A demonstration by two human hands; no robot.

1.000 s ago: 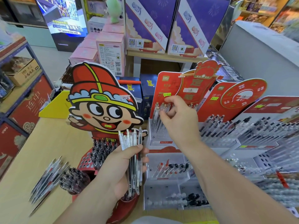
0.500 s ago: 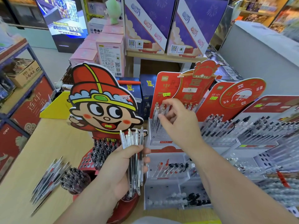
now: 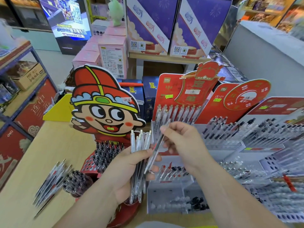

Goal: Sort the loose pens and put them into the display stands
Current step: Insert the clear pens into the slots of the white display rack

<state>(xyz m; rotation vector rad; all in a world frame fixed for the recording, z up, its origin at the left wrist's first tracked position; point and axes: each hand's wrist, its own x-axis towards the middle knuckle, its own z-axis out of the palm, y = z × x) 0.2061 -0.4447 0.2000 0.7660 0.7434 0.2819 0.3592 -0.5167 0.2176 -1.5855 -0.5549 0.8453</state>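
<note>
At the edge of a wooden shop table [image 3: 41, 145], the left hand [image 3: 126, 171] gripped a bundle of clear pens [image 3: 139, 142] upright, its fingers curled round the barrels and the thumb pressed across the front, so that the clicker ends stood above the fist. Just to its right, the right hand [image 3: 184, 140] pinched a single pen [image 3: 157, 148] near its upper end between thumb and fingertips. That pen slanted down and to the left, its lower end crossing the bundle by the left fingertips, though blur hid whether the two touched. Behind the left hand stood a cartoon cut-out stand [image 3: 103, 109], a grinning face under a red hat, with black-topped pens [image 3: 107, 152] packed into the holes of its red base. Behind the right hand rose a clear tiered stand [image 3: 172, 191] with a red backing card [image 3: 164, 99]; a row of clear pens [image 3: 177, 112] stood along its top tier, and a few pens lay in the lower tiers. Loose pens [image 3: 51, 180] lay in a heap on the table to the left, just beside a dark bunch of pens [image 3: 77, 180] lying on its side. Further right stood a second tiered stand [image 3: 220, 111] with a round red card [image 3: 256, 89], its tiers full of pens.
</note>
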